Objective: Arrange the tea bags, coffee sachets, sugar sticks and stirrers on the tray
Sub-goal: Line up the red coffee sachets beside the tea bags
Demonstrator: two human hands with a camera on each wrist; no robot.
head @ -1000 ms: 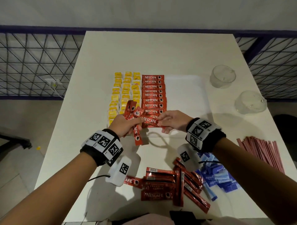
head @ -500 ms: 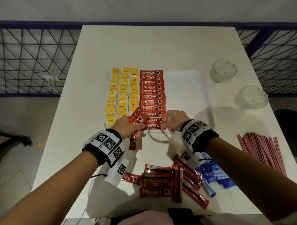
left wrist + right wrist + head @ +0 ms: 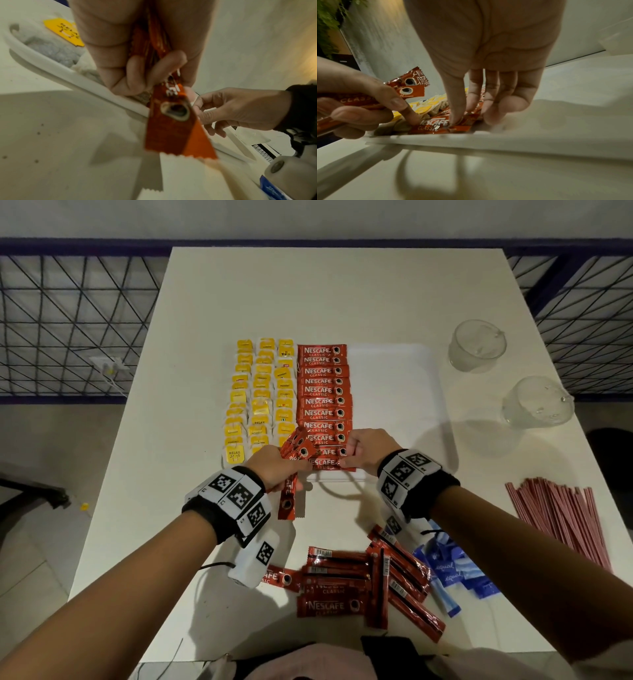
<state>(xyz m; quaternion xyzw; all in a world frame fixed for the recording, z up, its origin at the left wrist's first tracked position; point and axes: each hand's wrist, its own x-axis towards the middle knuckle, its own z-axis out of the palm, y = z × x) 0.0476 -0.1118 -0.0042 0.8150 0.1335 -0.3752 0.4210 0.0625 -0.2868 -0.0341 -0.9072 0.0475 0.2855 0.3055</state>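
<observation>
A person's 2 hands work at the near edge of a white tray [image 3: 394,392] on a white table [image 3: 335,296]. The left hand [image 3: 270,465] is clamped around a small bunch of red coffee sachets [image 3: 296,448]; their printed ends fan out beyond its knuckles, and 1 sachet hangs below its fingers toward the person, over the table. In the left wrist view the curled fingers [image 3: 137,75] wrap that bunch tightly.

The right hand [image 3: 364,451] sits just right of the left, fingers pointing down and loosely spread, not closed on anything. In the right wrist view its thumb tip [image 3: 456,119] presses the nearest sachet on the tray [image 3: 436,126], which lies flat just inside the tray's near rim, directly under that hand. The left index finger touches that sachet's other end.

Beyond both hands, a column of red coffee sachets in a row [image 3: 323,392] runs away from the right fingertips along the tray. To the left of that column, beyond the left hand, lie 3 columns of yellow-tagged tea bags [image 3: 262,395].

Behind the wrists, nearer the person, a loose pile of coffee sachets [image 3: 363,580] lies on the table. Blue sugar sticks [image 3: 455,570] lie beneath the right forearm. Pink stirrers [image 3: 561,518] fan out to the right of the right forearm. 2 clear glass cups [image 3: 478,345] stand well beyond and right of the right hand.
</observation>
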